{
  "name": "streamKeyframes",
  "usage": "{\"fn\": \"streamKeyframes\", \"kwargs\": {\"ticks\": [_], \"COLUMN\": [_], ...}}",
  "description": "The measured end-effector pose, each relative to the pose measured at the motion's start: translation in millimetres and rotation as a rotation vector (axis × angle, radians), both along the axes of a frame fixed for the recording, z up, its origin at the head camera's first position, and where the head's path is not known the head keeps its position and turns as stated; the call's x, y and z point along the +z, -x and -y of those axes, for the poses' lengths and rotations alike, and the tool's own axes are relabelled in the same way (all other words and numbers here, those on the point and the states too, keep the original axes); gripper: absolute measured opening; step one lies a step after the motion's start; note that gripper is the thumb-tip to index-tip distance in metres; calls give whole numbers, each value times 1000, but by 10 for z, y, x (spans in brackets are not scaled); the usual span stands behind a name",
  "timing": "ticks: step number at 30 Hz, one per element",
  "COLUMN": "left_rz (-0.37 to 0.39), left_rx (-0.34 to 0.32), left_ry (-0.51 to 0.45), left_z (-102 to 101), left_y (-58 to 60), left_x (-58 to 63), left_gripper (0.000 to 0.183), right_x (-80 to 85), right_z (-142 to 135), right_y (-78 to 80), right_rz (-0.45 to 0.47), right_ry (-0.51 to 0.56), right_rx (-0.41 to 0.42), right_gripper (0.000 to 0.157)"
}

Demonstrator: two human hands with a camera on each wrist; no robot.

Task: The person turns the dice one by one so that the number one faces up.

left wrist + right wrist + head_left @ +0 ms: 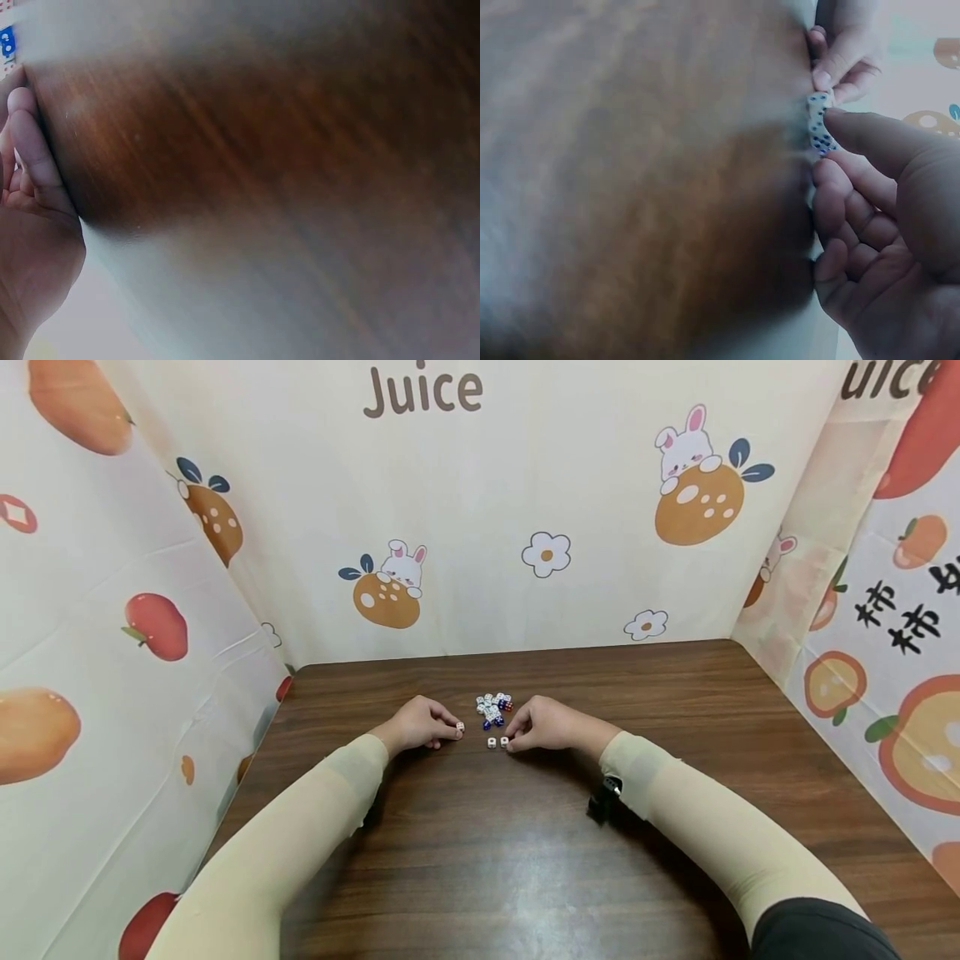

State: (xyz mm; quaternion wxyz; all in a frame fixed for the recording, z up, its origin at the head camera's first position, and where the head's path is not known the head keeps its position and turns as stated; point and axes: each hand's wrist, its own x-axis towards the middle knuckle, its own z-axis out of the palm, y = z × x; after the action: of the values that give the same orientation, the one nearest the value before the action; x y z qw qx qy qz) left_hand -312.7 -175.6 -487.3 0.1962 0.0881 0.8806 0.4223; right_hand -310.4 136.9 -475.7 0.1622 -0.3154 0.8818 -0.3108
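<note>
two pinches, small cubes: light fingers wanted

right hand (546, 724): thumb and finger appear to pinch a white die (505, 742) at table level, just beside a second white die (492, 742) that sits free. left hand (423, 724): fingertips pinch a third white die (461, 727), left of that pair and apart from it; the left wrist view does not show this grip. behind the pair: a cluster of dice (491, 708), white, blue, a little red, on the wooden table (465, 860).

step, as judged: fine placement of the right hand's die. best done with pads on opposite faces, base flat, fingers parting evenly so the cube neither twists nor knocks its neighbour. the cluster lies close; curled fingers should clear it.
</note>
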Motion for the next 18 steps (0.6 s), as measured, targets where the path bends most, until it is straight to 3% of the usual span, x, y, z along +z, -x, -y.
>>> {"fn": "streamKeyframes", "kwargs": {"ticks": [6, 13, 18], "left_rz": [-4, -13, -15], "left_rx": [12, -17, 3], "left_ry": [8, -10, -5], "left_z": [-8, -38, -10], "left_y": [-6, -32, -39], "left_x": [4, 27, 33], "left_gripper": [14, 18, 17], "right_x": [38, 37, -6], "right_z": [-107, -244, -213], "right_y": [117, 272, 372], "right_rz": [-6, -35, -6], "right_ry": [11, 26, 65], "right_rx": [-35, -237, -327], "right_gripper": [17, 17, 22]}}
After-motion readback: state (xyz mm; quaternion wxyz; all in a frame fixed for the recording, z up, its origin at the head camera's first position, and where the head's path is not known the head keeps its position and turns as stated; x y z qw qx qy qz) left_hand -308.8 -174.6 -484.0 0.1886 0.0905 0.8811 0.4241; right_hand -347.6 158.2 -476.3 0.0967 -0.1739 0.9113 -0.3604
